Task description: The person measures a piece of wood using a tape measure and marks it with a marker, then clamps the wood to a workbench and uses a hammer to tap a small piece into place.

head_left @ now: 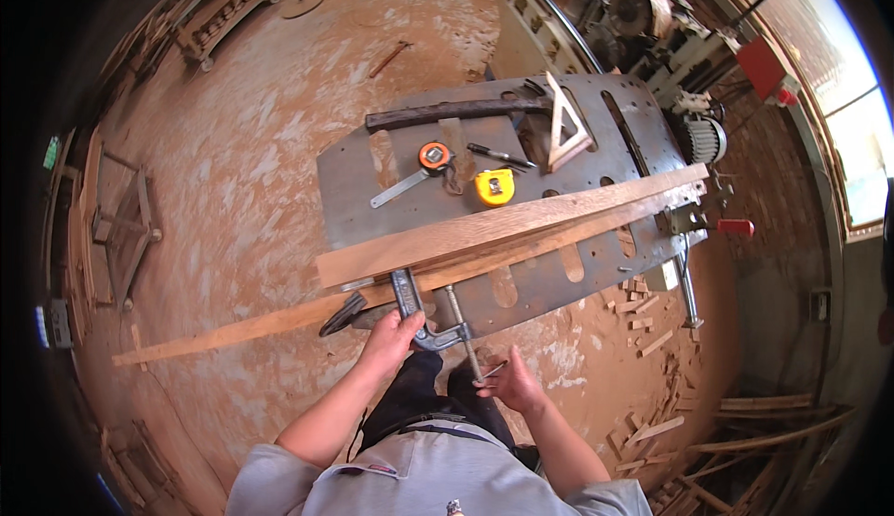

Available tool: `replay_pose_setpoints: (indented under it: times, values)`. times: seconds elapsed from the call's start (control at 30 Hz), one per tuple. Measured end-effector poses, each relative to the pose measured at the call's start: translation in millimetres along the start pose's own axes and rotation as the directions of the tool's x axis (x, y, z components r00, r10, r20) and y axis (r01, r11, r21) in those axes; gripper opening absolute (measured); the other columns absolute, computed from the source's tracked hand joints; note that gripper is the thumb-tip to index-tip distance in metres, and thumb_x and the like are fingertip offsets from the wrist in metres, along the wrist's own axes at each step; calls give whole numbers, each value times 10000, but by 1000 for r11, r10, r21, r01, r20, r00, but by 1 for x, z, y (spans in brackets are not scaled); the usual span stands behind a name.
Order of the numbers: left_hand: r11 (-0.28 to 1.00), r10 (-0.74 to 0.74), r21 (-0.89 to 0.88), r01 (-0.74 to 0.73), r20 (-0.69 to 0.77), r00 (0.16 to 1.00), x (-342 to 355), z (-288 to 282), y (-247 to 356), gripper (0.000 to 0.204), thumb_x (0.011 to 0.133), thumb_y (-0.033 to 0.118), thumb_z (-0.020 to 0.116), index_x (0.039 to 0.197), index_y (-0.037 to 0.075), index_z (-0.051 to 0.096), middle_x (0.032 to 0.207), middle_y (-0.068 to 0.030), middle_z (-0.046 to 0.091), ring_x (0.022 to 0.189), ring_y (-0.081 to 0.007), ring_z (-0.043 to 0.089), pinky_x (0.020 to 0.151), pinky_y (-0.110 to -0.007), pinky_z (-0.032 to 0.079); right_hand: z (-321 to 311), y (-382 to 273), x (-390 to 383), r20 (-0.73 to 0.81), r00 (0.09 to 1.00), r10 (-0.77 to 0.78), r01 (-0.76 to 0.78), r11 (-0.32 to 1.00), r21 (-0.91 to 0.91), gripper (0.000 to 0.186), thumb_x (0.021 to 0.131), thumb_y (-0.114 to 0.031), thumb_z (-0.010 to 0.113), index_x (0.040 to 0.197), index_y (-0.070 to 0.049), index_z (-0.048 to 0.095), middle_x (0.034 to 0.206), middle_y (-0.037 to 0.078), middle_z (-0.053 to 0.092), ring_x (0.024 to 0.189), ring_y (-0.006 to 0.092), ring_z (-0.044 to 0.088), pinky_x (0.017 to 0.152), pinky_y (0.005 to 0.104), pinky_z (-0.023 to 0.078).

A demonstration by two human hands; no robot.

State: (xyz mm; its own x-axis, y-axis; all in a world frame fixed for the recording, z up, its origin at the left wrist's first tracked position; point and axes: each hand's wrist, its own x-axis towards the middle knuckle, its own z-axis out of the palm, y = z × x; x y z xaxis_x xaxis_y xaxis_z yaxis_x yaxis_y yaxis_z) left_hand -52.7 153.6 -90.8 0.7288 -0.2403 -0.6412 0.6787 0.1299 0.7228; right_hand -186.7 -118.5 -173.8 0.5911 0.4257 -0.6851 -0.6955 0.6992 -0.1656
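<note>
On the metal work table (354,195) lies a wooden board (512,221), with a longer, darker orange strip (196,334) beside its near edge, extending past the table's left end. My left hand (391,337) grips the body of a metal C-clamp (406,297) at the table's near edge. My right hand (510,381) has its fingers closed at the clamp's screw handle below. Beyond the board are a yellow tape measure (494,188), an orange-black tape measure (435,156), a steel rule (396,190), a marker (489,151), a triangle square (559,148) and a long dark bar (438,111).
Machinery with a motor (703,141) and red box (759,66) stands right, near a window (866,143). Wood offcuts (643,325) litter the dusty floor (233,162). Wooden frames (130,223) stand left, and a small hammer (386,60) lies on the floor beyond the table.
</note>
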Motion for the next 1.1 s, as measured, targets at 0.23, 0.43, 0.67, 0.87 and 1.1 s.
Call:
replay_pose_setpoints:
  times: [0.23, 0.43, 0.67, 0.87, 1.1]
  values:
    - [914, 1, 398, 78, -195, 981, -60, -106, 62, 266, 1010, 173, 585, 1185, -14, 655, 869, -82, 712, 736, -132, 668, 654, -282, 553, -47, -24, -80, -471, 845, -253, 184, 965, -188, 366, 1066, -473, 393, 1022, -149, 558, 1019, 129, 679, 892, 298, 667, 766, 458, 555]
    - [624, 323, 775, -101, -139, 936, -17, -113, 155, 271, 967, 182, 618, 1149, -12, 673, 853, -127, 724, 730, -197, 696, 666, -342, 545, -59, -16, -109, -566, 762, -315, 265, 949, -170, 294, 1065, -386, 451, 967, -122, 536, 911, 111, 662, 768, 260, 657, 680, 403, 561]
    - [197, 470, 920, -338, 214, 856, 93, -94, 195, 322, 902, 217, 664, 1157, 21, 680, 1048, -187, 694, 980, -371, 670, 847, -442, 529, -37, 11, -98, -629, 713, -310, 214, 951, -225, 241, 1063, -298, 471, 965, -86, 529, 882, 119, 656, 709, 248, 654, 654, 391, 579]
    - [-62, 478, 885, -460, 432, 765, 145, -51, 209, 417, 862, 210, 718, 1245, 65, 636, 1151, -152, 641, 1074, -359, 615, 895, -446, 519, -38, 37, -110, -655, 692, -303, 235, 953, -192, 213, 1059, -262, 476, 984, -65, 504, 866, 124, 622, 674, 216, 606, 616, 344, 546]
    - [-398, 296, 561, -725, 827, 478, 164, 34, 236, 617, 754, 180, 815, 1323, 106, 586, 1327, -118, 575, 1262, -317, 516, 997, -438, 487, -29, 53, -114, -733, 613, -294, 225, 955, -194, 223, 1048, -249, 497, 1037, -29, 531, 914, 137, 652, 735, 243, 665, 645, 369, 577]
